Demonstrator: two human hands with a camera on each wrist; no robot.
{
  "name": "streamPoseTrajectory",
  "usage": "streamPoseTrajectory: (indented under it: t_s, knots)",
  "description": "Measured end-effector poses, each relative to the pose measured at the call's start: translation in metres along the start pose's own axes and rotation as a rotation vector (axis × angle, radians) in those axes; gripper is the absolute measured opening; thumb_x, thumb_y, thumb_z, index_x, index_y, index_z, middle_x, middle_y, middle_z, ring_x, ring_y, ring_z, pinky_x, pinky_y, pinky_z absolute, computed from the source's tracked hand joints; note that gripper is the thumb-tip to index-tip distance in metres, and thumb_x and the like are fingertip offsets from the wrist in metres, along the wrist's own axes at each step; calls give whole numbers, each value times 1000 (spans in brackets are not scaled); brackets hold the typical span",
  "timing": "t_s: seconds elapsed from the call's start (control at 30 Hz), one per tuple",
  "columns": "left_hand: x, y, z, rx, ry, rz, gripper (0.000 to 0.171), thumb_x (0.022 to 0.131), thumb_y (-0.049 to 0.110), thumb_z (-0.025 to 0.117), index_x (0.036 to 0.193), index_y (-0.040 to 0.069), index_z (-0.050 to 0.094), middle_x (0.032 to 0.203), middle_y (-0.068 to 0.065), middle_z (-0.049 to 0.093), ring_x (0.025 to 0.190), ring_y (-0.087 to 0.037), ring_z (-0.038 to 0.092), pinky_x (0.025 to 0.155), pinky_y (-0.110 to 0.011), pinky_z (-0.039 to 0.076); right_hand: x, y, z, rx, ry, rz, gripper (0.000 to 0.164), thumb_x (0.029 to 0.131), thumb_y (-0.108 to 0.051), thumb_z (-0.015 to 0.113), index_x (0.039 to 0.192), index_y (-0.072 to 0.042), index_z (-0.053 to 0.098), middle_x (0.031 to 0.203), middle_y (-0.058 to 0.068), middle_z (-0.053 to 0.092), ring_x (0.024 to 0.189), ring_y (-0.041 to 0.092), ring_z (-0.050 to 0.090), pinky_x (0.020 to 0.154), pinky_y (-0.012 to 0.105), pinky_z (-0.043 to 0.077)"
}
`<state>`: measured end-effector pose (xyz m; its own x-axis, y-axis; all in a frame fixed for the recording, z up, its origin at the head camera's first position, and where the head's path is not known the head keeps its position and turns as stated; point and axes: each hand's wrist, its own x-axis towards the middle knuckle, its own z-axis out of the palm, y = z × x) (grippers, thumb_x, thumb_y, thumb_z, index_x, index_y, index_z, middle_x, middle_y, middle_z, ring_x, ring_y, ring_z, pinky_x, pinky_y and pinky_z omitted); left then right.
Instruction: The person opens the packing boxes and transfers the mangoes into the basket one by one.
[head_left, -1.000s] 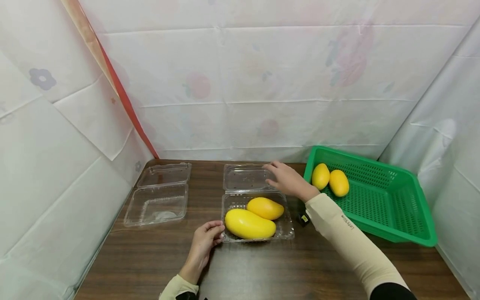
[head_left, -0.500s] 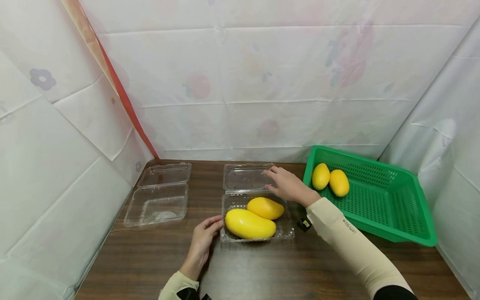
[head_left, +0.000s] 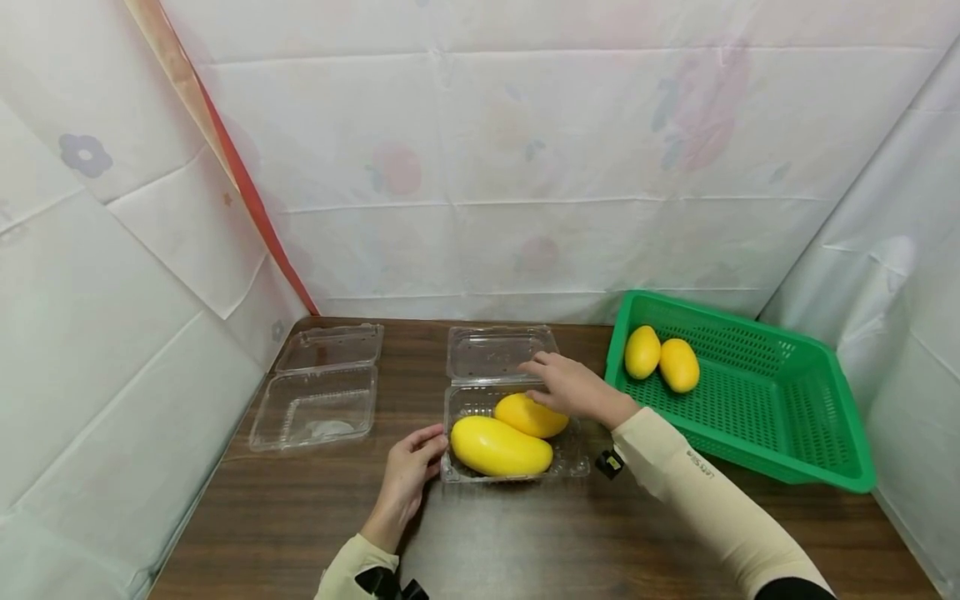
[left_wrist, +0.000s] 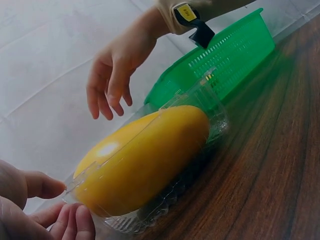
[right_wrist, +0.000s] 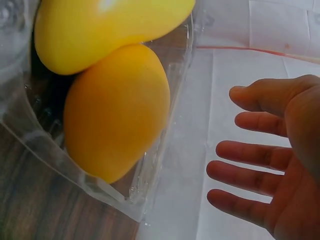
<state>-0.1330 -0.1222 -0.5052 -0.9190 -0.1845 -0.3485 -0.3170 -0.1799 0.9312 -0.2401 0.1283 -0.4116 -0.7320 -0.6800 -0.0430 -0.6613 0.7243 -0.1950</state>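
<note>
A clear plastic clamshell box [head_left: 573,468] lies with its lid [head_left: 487,354] folded back, away from me. Inside its base are two yellow mangoes: a long one [head_left: 501,447] at the front and a smaller, more orange one [head_left: 517,410] behind it. My left hand [head_left: 405,479] pinches the box's left edge between thumb and fingers, as the left wrist view shows. Above the smaller mango hovers my right hand [head_left: 573,387], fingers spread and holding nothing. In the right wrist view a gap separates its fingertips from the orange mango [right_wrist: 117,112].
A second clear clamshell box [head_left: 318,408] lies unfolded at the left of the wooden table [head_left: 525,550]. On the right stands a green perforated basket [head_left: 757,417] with two more mangoes [head_left: 678,365] in its left end. White sheeting [head_left: 480,167] walls the back and sides.
My right hand has come down and nearer from over the lid to above the smaller mango. Along the box's left edge, my left hand has slid slightly away from me.
</note>
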Motion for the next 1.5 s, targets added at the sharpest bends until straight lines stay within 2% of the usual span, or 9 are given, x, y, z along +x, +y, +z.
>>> streamPoseTrajectory:
  t_s: [0.23,0.6,0.97,1.2,1.5]
  knots:
    - [1,0,2,-15,11,-7,34,92,6,63,123,-9,60,86,2,67,72,-6,57,59,-18,50,-4,-6,6,-1,-42,-14,42,96,-28,63,132,-9,58,114,9,60,91,19,57,77,35,51]
    - [0,1,2,-6,3,-11,35,92,6,63,124,-8,60,84,4,66,71,-6,55,57,-19,50,-8,-10,16,20,-80,-28,42,91,-25,69,130,-10,60,117,9,59,102,23,58,87,40,52]
    - [1,-1,2,-38,-2,3,34,92,2,62,123,-11,59,82,3,65,70,-6,56,56,-17,49,-8,-9,26,67,-124,1,47,88,-24,72,131,-11,59,126,12,58,108,26,59,93,43,51]
    - [1,-2,2,-40,-4,-5,33,92,1,61,122,-11,59,80,4,65,68,-5,56,56,-16,50,-7,-9,29,69,-142,5,49,87,-18,72,133,-9,58,128,16,57,106,28,60,91,43,52]
    - [1,-1,3,-54,-8,-8,34,92,2,62,123,-11,58,81,4,65,69,-5,57,55,-16,50,-2,-11,29,110,-185,64,55,84,-12,72,137,-11,54,133,17,55,109,32,59,92,46,51]
